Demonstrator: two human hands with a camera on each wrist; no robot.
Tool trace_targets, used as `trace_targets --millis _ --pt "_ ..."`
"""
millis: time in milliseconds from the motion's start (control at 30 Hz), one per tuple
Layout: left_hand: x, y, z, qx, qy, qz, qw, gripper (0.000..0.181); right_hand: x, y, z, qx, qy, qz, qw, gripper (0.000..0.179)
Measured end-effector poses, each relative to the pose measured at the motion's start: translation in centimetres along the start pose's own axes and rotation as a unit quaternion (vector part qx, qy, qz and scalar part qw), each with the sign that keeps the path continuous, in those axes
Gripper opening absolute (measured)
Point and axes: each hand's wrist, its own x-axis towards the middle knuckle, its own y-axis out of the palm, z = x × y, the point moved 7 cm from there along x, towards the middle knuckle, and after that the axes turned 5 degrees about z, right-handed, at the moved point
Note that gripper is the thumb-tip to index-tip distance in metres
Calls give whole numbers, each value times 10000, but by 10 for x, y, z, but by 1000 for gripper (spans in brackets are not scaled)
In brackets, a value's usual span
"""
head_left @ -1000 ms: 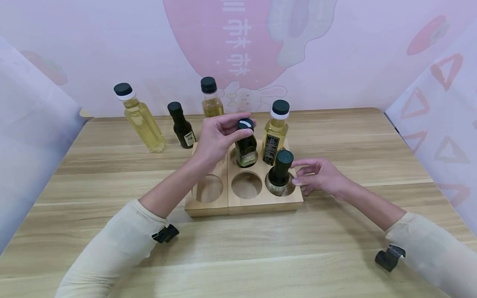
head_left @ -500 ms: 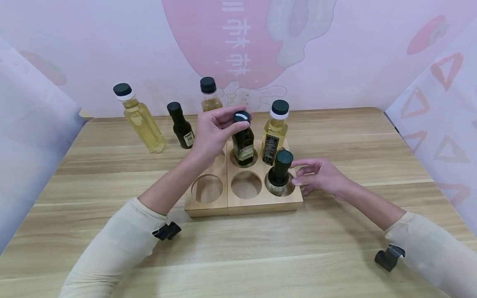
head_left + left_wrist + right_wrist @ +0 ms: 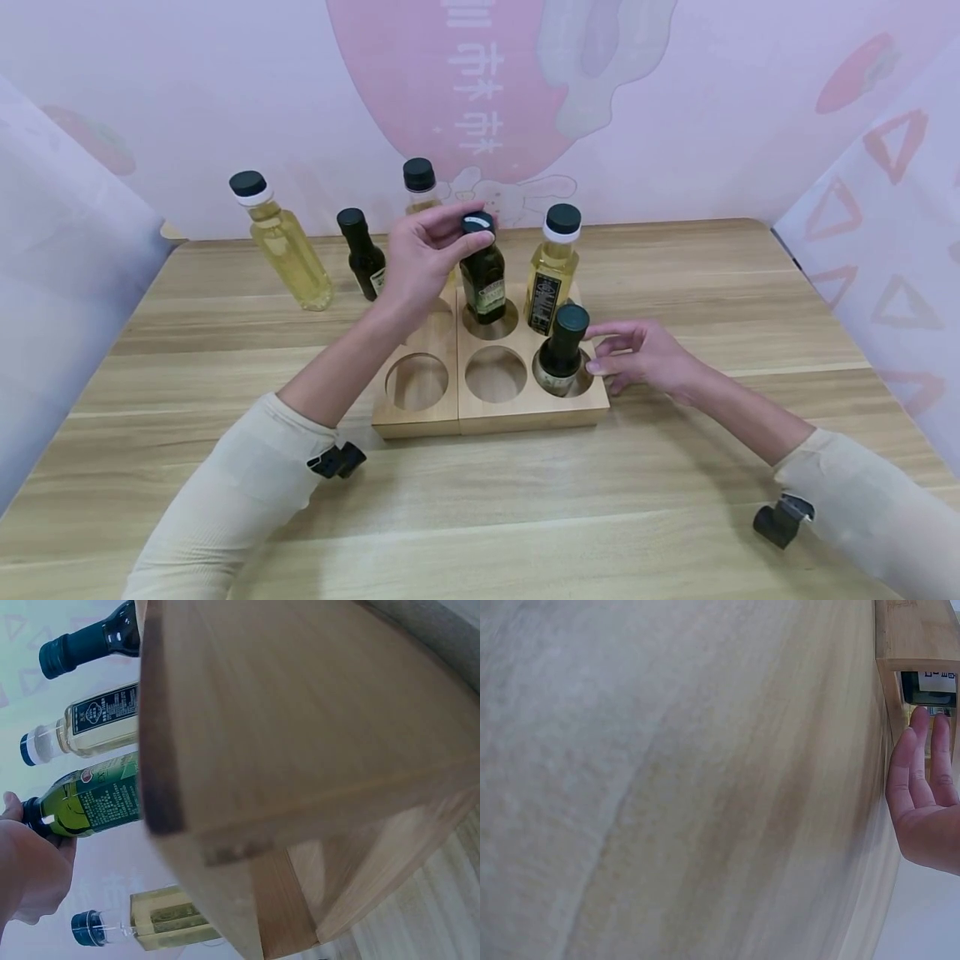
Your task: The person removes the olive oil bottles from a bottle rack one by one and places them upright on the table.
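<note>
My left hand pinches the black cap of a dark green glass bottle between thumb and fingers. The bottle leans slightly, its lower end over the back middle hole of a wooden bottle rack. In the left wrist view the same green bottle shows its label, with the left hand at its neck. My right hand touches the rack's right end, thumb near the front right hole. Its fingers look mostly straight in the right wrist view. A dark bottle sits tilted in that hole.
A pale yellow oil bottle stands in the back right hole. Beyond the rack's left side are a tall oil bottle, a small dark bottle and another oil bottle, partly hidden by my left hand. A printed backdrop borders the table.
My left hand has moved up and to the left with the green bottle, whose base has risen in the back middle hole. The right hand and the other bottles have stayed in place.
</note>
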Motion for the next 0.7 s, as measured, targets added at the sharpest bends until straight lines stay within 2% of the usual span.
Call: trace_targets --millis 700 --pt "10 -1 -15 -92 393 -266 9988 39 0 0 0 -1 -10 17 10000 44"
